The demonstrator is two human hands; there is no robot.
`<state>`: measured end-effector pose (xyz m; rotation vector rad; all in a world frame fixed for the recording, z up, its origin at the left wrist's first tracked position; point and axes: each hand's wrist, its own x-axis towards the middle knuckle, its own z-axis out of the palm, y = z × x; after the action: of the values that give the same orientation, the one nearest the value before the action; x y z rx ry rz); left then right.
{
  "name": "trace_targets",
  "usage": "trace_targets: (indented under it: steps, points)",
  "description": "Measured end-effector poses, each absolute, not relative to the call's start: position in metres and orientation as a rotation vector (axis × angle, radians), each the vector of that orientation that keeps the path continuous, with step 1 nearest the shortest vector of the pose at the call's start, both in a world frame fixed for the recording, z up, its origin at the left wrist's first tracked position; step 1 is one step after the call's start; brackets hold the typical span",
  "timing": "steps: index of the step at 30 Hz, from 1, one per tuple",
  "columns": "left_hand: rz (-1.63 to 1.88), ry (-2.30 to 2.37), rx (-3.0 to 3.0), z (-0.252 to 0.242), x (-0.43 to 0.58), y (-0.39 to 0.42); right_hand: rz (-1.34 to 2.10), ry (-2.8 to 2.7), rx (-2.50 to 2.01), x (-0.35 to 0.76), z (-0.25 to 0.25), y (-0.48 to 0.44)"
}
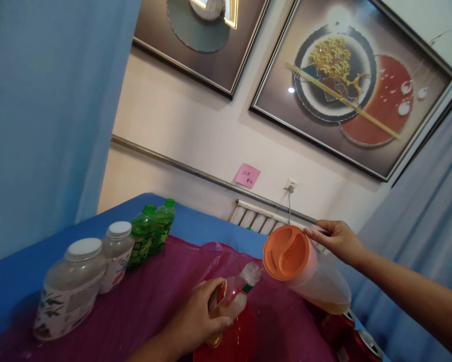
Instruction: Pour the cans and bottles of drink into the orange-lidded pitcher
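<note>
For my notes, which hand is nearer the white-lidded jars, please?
Left: the left hand is right of the white-lidded jars; the right hand, at the pitcher, is farther right.

Pitcher right of bottle

A purple sheet spreads over a blue tabletop, where two white-lidded jars and two green-capped bottles stand in a row at left. Two red cans stand at the right edge; a red item, partly hidden, shows at front centre.
</note>
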<state>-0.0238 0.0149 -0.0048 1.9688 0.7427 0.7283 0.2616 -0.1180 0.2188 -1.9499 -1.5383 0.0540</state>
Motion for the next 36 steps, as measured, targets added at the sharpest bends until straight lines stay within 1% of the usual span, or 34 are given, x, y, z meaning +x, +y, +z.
trace_targets:
  steps: [36]
  points:
    - [0.702,0.717,1.971,-0.0024,-0.0258,0.0152,0.046,-1.572,-1.938,0.2571,0.2167,-0.1155]
